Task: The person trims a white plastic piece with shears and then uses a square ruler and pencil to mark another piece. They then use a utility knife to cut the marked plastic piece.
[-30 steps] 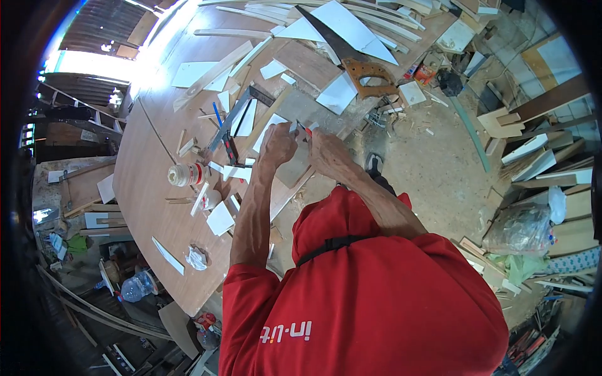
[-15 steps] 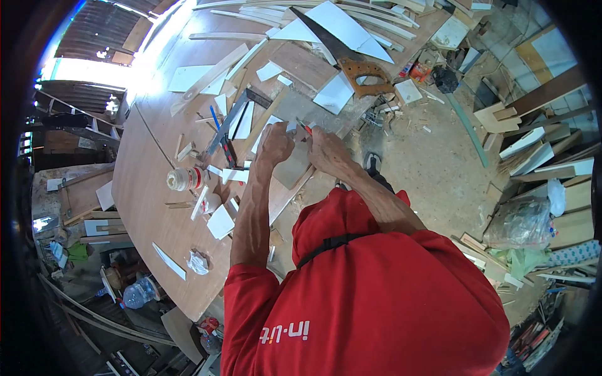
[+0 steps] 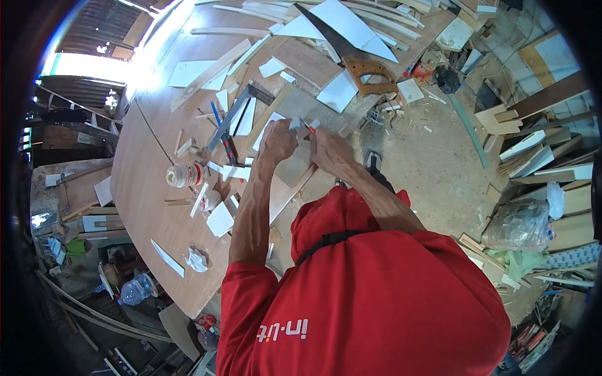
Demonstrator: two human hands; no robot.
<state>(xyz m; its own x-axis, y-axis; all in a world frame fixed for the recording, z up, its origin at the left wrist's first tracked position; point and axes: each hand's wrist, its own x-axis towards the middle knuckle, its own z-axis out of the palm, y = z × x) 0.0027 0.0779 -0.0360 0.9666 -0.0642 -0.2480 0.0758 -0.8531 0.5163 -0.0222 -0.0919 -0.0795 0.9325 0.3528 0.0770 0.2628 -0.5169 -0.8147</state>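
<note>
Barely shifting since a second ago, the right hand (image 3: 331, 149) is gripping a red-handled tool (image 3: 309, 128) against a small white piece (image 3: 295, 123) which the left hand (image 3: 278, 140) is pinching over the surface (image 3: 150, 188) edge, probably mid-marking or trimming, calling for steadiness next.

Both arms reach forward, elbows bent; the left hand (image 3: 278, 141) is curled in a fist, the right hand (image 3: 328, 150) closed just beside it, knuckles up
</note>
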